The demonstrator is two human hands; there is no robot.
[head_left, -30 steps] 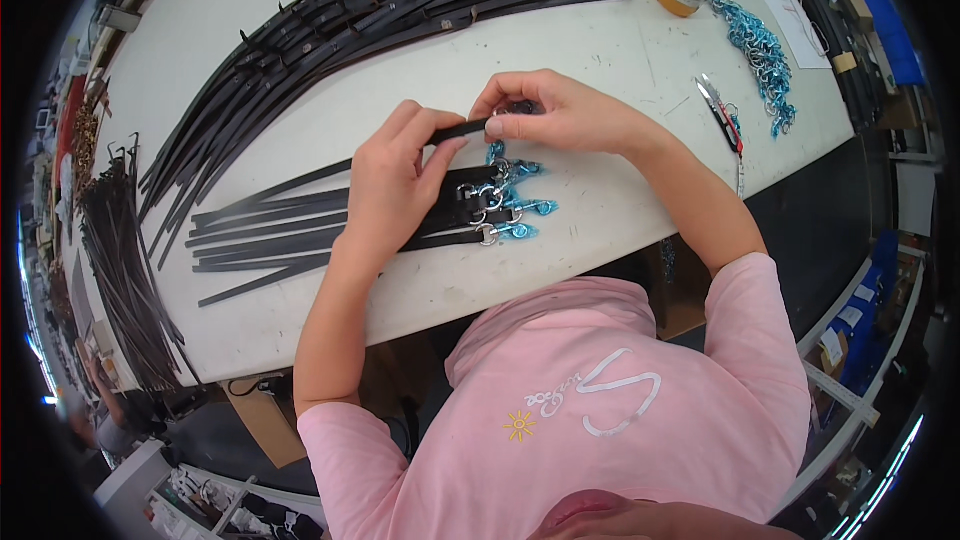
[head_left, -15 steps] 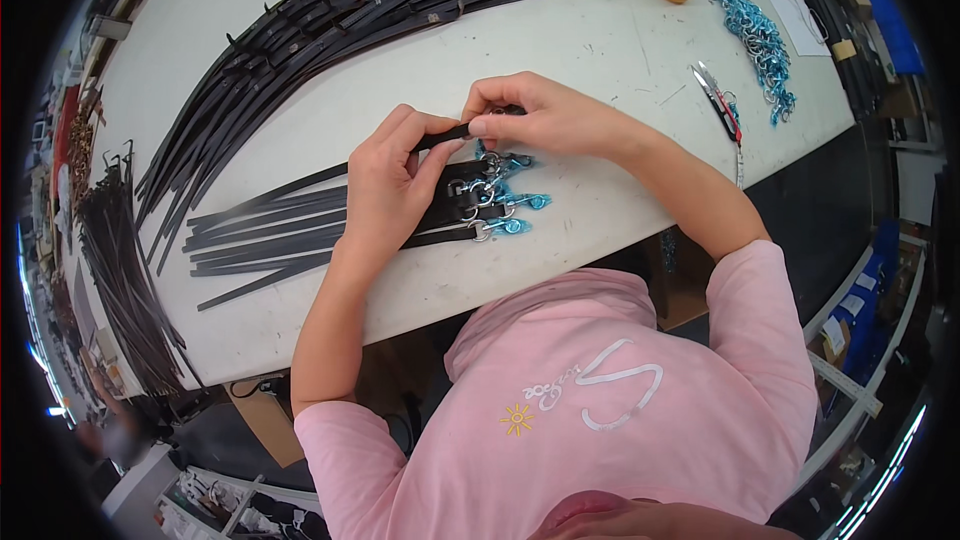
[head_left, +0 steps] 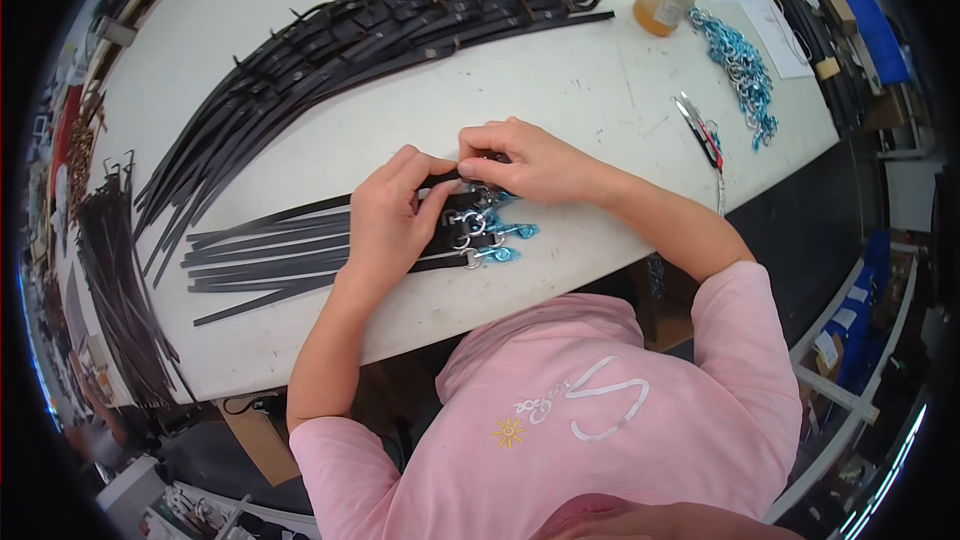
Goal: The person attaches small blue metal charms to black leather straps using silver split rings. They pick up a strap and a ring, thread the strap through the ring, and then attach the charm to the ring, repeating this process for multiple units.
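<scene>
- Left hand down flat on the black straps, fingers curled forward, thumb and forefinger pinched on the end of one strap near the top of the bundle.
- Right hand just opposite, fingertips closed on the same strap end, knuckles up, touching the left fingertips.
- Both hands meeting right over the strap's tip; exact grip under the fingers hidden from here.
- Just below the fingers, a cluster of silver rings and blue snap hooks at the ends of the laid-out straps, lying on the white table beside the left palm.
- Straps running leftward from under the left hand, side by side, roughly parallel, near the table's front edge.
- Farther up, a big fanned pile of black straps sweeping across the back of the table, well apart from the hands.
- Off to the right, small snips with a red handle lying near the table edge.
- Beyond those, a heap of blue hooks and chain, and a squeeze bottle of amber liquid next to it.
- Far left, more dark straps hanging off the table's side.
- Pink shirt filling the lower foreground.
</scene>
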